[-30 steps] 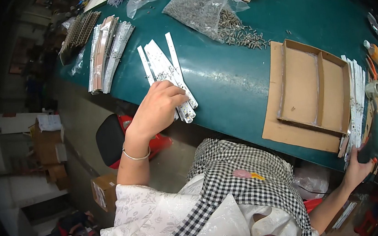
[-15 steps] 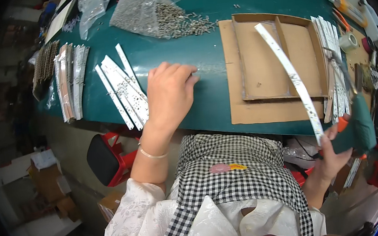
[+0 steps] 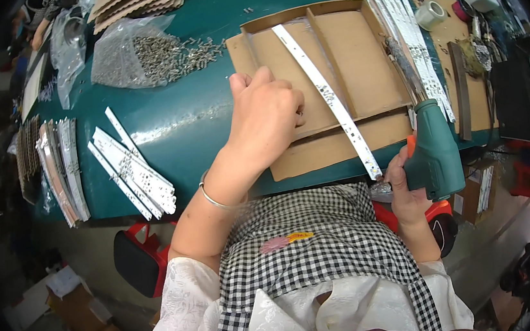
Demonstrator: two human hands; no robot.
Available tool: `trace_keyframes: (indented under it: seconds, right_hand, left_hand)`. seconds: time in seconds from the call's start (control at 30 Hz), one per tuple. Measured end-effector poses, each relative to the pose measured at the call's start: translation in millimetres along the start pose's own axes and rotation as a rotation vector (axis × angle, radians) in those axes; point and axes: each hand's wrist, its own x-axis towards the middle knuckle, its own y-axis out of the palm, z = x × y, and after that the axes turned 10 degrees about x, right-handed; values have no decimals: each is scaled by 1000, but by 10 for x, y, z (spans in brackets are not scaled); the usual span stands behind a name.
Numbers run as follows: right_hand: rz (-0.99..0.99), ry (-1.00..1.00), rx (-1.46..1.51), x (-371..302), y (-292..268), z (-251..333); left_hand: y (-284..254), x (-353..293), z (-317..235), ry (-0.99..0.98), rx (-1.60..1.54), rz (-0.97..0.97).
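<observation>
My left hand [image 3: 266, 110] hangs over the left side of the cardboard tray [image 3: 244, 54], fingers curled in. Something small and dark shows at its curled fingers, too small to name. In my right hand [image 3: 404, 180] is a green pistol-shaped soldering gun [image 3: 439, 147] with an orange trigger, its metal tip pointing away over the tray's right edge. A white circuit board strip [image 3: 329, 97] with small dark marks lies slantwise across the tray. Its near end is beside my right fingertips; I cannot tell whether they touch.
Small metal pins [image 3: 166, 56] spill from a clear bag. Loose white strips [image 3: 130, 170] lie at left, beside bundled strips [image 3: 62, 167]. More strips [image 3: 418, 52] stand right of the tray. A tape roll [image 3: 430, 14] and cardboard pieces [image 3: 138, 4] sit farther back. A red-framed stool [image 3: 142, 259] is below.
The view has shifted right. My left hand has moved right to the tray from beside the loose strips. The right hand with the soldering gun has come up closer to the table edge.
</observation>
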Motion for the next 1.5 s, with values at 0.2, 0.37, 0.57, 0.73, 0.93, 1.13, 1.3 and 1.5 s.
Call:
trace_keyframes:
  seconds: [0.2, 0.37, 0.57, 0.73, 0.93, 1.13, 1.3, 1.5]
  right_hand:
    - [-120, 76, 136, 123, 34, 156]
    - [-109, 97, 204, 314, 107, 238]
    - [-17, -30, 137, 433, 69, 75]
    - [-204, 92, 332, 479, 176, 219]
    - [-169, 51, 292, 382, 143, 87]
    - [-159, 18, 283, 400, 148, 56]
    - [-115, 20, 260, 385, 98, 70]
    - [-169, 45, 364, 398, 86, 27]
  left_hand:
    - [19, 63, 1, 72, -79, -3]
    - [57, 51, -4, 23, -441, -175]
    - [44, 93, 34, -3, -192, -154]
    - [40, 139, -7, 1, -76, -122]
    - [-140, 221, 119, 13, 153, -25]
    - [-198, 329, 68, 40, 316, 167]
    - [-91, 405, 170, 70, 319, 227]
    - [-52, 342, 154, -2, 5, 63]
